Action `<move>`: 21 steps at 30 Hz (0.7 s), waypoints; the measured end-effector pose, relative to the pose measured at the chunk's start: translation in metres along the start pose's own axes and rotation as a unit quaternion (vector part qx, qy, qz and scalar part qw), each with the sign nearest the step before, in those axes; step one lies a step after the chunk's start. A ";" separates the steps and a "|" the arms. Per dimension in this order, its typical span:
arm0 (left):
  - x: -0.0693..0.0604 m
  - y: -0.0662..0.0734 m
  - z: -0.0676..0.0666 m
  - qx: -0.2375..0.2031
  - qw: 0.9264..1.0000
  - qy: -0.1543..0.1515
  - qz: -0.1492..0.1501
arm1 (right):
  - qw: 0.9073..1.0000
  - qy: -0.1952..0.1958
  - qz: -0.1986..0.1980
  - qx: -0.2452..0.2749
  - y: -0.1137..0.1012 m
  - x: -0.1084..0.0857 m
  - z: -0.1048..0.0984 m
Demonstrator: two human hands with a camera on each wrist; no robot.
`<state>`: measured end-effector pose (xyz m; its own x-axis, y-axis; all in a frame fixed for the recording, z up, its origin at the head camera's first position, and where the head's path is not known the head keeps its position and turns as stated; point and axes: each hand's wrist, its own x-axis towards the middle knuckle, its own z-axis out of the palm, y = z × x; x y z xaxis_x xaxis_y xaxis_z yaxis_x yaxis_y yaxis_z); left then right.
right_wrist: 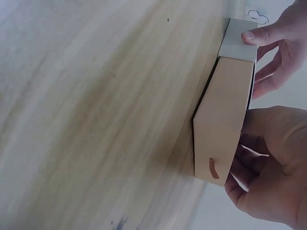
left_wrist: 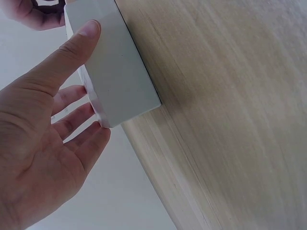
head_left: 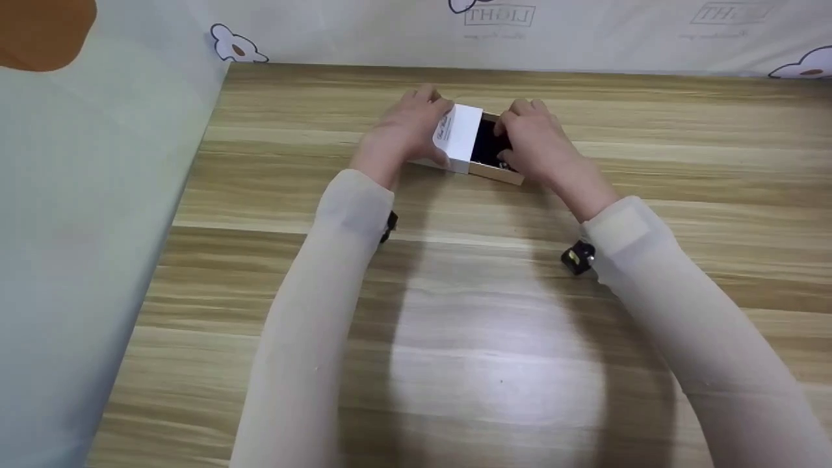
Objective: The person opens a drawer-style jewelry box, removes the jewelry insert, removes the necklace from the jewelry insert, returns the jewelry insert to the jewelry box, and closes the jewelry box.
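Observation:
A white box sleeve (head_left: 465, 133) with dark script on top lies on the table, its tan drawer (head_left: 497, 173) slid partway out to the right. Black lining or contents (head_left: 484, 143) show inside the drawer, with a small shiny bit near the right thumb. My left hand (head_left: 413, 127) grips the sleeve, thumb on the near side and fingers at the far side. My right hand (head_left: 536, 143) has bent fingers reaching into the drawer; what lies between the fingertips is hidden. A small brown ribbon tab (right_wrist: 213, 168) sticks out of the drawer's end.
The wood-grain table (head_left: 494, 312) extends all around the box. Behind it hangs a pale printed cloth (head_left: 364, 32), which also covers the left side. Small black cameras (head_left: 577, 258) are strapped under the sleeved wrists.

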<state>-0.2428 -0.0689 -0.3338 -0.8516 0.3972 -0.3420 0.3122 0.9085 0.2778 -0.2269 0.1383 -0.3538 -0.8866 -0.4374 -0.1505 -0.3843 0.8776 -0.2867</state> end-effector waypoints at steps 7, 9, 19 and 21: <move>0.001 -0.002 0.001 -0.001 1.000 -0.004 -0.007 | 1.000 0.000 0.011 0.014 0.001 0.002 0.001; 0.001 -0.002 0.002 -0.003 1.000 -0.005 -0.008 | 1.000 -0.007 0.016 0.024 0.002 0.003 0.001; 0.002 -0.002 0.002 -0.009 1.000 -0.008 -0.014 | 0.998 -0.023 0.020 0.059 0.007 0.006 -0.003; 0.001 -0.002 0.002 -0.008 1.000 -0.004 -0.011 | 0.997 -0.024 0.021 0.075 0.007 0.006 -0.004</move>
<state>-0.2431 -0.0696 -0.3368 -0.8543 0.3789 -0.3559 0.2873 0.9147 0.2843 -0.2364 0.1429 -0.3528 -0.8866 -0.4125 -0.2090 -0.3008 0.8577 -0.4170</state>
